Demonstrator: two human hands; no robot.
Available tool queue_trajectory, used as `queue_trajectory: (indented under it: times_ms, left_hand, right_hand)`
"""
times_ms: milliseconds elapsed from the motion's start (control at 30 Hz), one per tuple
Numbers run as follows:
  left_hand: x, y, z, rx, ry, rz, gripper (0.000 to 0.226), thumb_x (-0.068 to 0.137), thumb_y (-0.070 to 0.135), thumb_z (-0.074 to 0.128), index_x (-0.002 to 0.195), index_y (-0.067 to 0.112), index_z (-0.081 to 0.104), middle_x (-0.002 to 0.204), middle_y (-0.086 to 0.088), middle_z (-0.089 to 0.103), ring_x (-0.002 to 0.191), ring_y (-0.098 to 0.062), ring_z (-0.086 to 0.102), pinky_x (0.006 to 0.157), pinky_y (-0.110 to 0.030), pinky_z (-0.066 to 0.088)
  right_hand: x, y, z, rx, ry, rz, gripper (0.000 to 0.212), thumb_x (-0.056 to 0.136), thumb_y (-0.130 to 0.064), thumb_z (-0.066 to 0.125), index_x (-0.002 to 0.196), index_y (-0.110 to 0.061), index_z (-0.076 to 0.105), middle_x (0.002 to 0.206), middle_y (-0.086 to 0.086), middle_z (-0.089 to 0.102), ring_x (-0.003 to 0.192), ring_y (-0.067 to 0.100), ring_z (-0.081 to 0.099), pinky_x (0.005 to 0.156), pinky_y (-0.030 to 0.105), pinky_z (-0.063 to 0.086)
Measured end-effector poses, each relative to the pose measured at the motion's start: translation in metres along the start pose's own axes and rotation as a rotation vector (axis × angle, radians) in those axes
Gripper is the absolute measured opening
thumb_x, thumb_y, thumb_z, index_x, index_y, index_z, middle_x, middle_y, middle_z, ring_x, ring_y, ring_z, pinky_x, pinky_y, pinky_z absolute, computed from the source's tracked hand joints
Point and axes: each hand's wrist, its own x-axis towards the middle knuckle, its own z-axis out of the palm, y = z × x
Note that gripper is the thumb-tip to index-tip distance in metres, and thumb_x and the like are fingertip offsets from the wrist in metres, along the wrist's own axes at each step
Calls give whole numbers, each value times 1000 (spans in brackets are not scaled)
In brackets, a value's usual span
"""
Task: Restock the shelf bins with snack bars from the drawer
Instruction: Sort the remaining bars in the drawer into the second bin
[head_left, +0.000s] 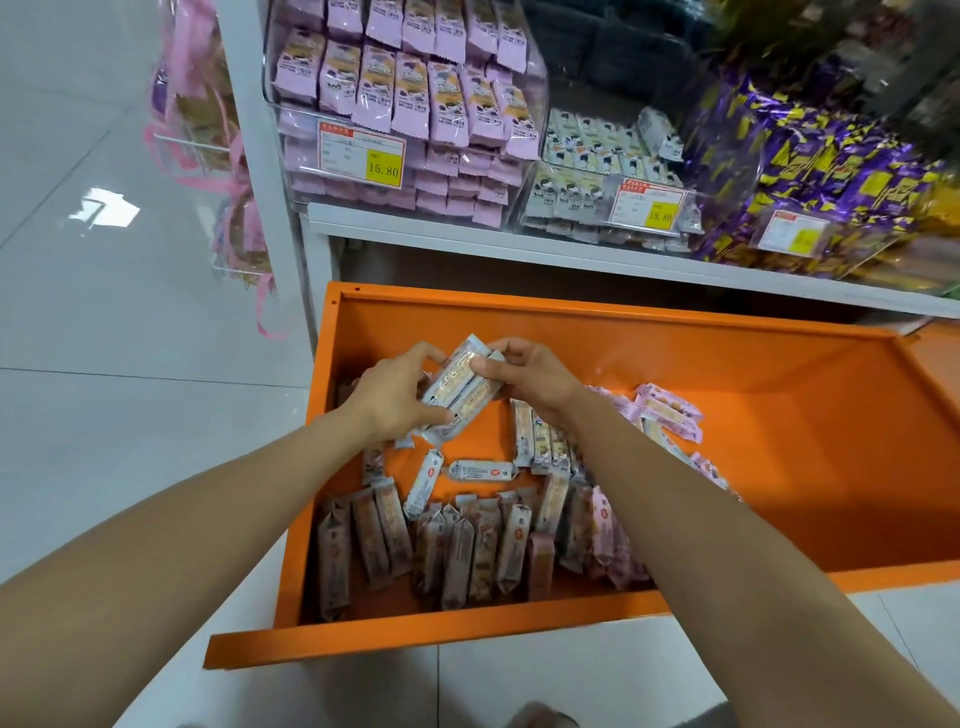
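Observation:
An orange drawer (779, 415) is pulled out below the shelf, with several loose snack bars (467, 551) lying on its floor. Above the drawer's left half, both my hands hold a small stack of white-wrapped snack bars (460, 392). My left hand (395, 395) grips the stack's left side and lower end. My right hand (530, 376) pinches its upper right side. On the shelf stand clear bins: a pink-bar bin (410, 171) at left, well filled, and a white-bar bin (608, 197) in the middle, lower filled.
A bin of purple and yellow wrapped sweets (810, 187) stands at the right of the white shelf (467, 236). Pink-ribboned packs (218, 130) hang on a rack at the shelf's left end. Pale glossy floor tiles (104, 364) lie to the left.

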Motion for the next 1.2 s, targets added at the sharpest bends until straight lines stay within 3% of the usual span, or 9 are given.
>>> queue_trajectory:
  times_ms: [100,233,367,500,567,633,800,900,1200]
  left_hand:
    - [5,-5,-1,-229,-41,-145,56,80,18,79,127,19,49,112,-3,62,97,-21,65,80,-36,57]
    - [2,-3,-3,-544,-72,-258,8,95,12,54,97,13,62,95,-7,68,82,-18,62,68,-24,47]
    - [2,-1,-3,-614,-85,-264,21,83,16,49,66,21,38,83,-8,42,84,-23,36,77,-33,32]
    - [1,6,0,-722,-142,-247,6,88,22,54,87,17,52,90,-3,50,84,-20,45,74,-27,34]
    - [1,7,2,-779,-196,-205,23,95,19,60,116,8,61,102,-5,69,90,-17,64,71,-27,49]
    - [2,7,3,-802,-215,-182,35,93,11,64,127,10,58,110,-10,72,95,-21,70,78,-34,58]
    - [9,10,9,-890,-101,-262,43,84,10,73,126,13,61,111,-9,73,101,-26,70,95,-48,54]
    - [10,15,12,-946,-36,-292,39,84,8,74,122,9,64,108,-12,73,98,-28,71,92,-48,55]
    - [9,12,8,-1125,-35,-372,37,90,13,67,127,13,60,113,-14,71,99,-28,69,81,-41,58]
  right_hand:
    - [0,2,-6,50,4,3,29,84,-2,72,110,-9,62,103,13,69,88,22,71,70,28,57]
    - [-4,3,-10,134,25,2,31,85,4,67,112,-9,58,101,13,65,88,23,69,80,31,57]
    - [-3,2,-9,176,18,-40,29,86,6,65,111,-8,58,97,12,64,88,23,67,89,35,56]
    - [-3,1,-7,186,35,-66,33,86,3,67,115,-10,59,103,11,61,93,23,66,92,35,54]
    - [-2,1,-5,197,39,-75,34,86,1,68,116,-12,59,107,12,61,98,26,66,96,38,53]
    - [-1,1,-2,219,70,-74,35,86,-3,70,117,-14,58,116,15,61,104,28,66,96,40,53]
    - [7,0,21,210,260,-35,24,90,-11,68,111,-8,57,118,19,64,109,31,65,91,37,56]
    - [9,-1,33,193,253,-24,27,95,-13,62,116,2,60,117,23,65,106,33,66,86,37,57]
    - [0,-6,29,257,178,43,40,89,-1,65,127,-3,57,120,19,64,92,20,65,81,32,57]
